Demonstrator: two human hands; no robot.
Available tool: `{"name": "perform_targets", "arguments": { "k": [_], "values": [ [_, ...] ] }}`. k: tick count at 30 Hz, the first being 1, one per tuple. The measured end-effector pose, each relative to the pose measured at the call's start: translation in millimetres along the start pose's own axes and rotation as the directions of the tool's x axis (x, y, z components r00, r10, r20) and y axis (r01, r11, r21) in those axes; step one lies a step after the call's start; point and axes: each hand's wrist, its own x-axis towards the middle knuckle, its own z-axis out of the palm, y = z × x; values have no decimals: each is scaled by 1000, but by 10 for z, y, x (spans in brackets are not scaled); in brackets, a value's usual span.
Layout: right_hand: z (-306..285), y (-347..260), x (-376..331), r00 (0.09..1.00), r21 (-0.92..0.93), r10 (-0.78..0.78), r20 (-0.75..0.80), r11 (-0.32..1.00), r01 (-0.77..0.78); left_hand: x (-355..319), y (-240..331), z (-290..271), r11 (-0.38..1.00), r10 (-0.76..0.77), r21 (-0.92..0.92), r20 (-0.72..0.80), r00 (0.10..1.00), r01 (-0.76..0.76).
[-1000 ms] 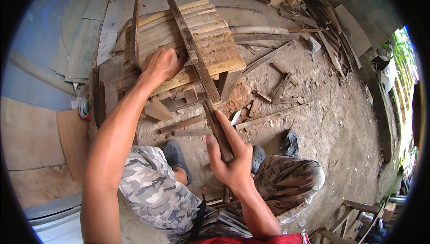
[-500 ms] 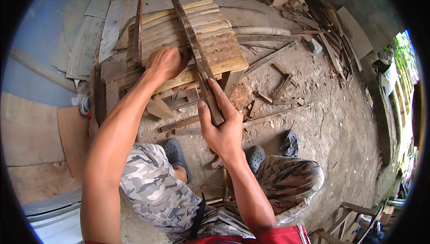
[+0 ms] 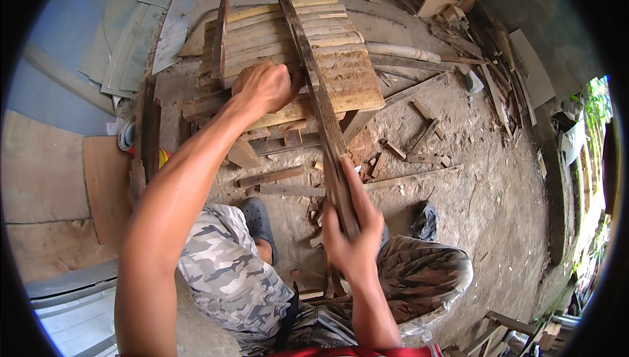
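Note:
A long, dark, narrow wooden batten (image 3: 308,55) slants across a low slatted wooden bench (image 3: 350,72), its near end jutting out past the bench edge toward me. My right hand (image 3: 354,236) is closed round that near end, thumb on one side and fingers along the other. Just left of the batten, over the bench's near edge, my left hand (image 3: 265,87) makes a fist. Whatever is inside the left fist is hidden by its fingers. A second dark batten (image 3: 221,26) lies on the left part of the bench.
Wood offcuts (image 3: 426,135) and shavings litter the dirt floor right of the bench. A crumpled black plastic bag (image 3: 426,220) lies beside my right knee. Boards and scrap wood (image 3: 501,72) line the right wall; plywood sheets (image 3: 49,173) stand at the left.
My right hand has drawn the batten nearer to me and a little right, so more of it overhangs the bench. The left fist stays beside it. The whole view has shifted slightly.

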Motion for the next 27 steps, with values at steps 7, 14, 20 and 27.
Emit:
{"name": "perform_targets", "arguments": {
  "k": [7, 14, 20, 27],
  "values": [
    [111, 106, 359, 999, 20, 33, -4, 999, -33, 24, -90, 156, 999, 18, 52, -20, 1000, -17],
    [-497, -260, -734, 995, -187, 54, 84, 982, -38, 80, 198, -78, 997, -73, 20, 195, 978, 70],
    [125, -101, 283, 999, -34, 37, 15, 999, -37, 27, -207, 168, 947, -203, -220, 159, 966, 235],
    [-21, -198, 62, 993, -56, 93, 69, 994, -89, 73, -19, -10, 978, -209, 32, 221, 953, 207]
  ]
}}
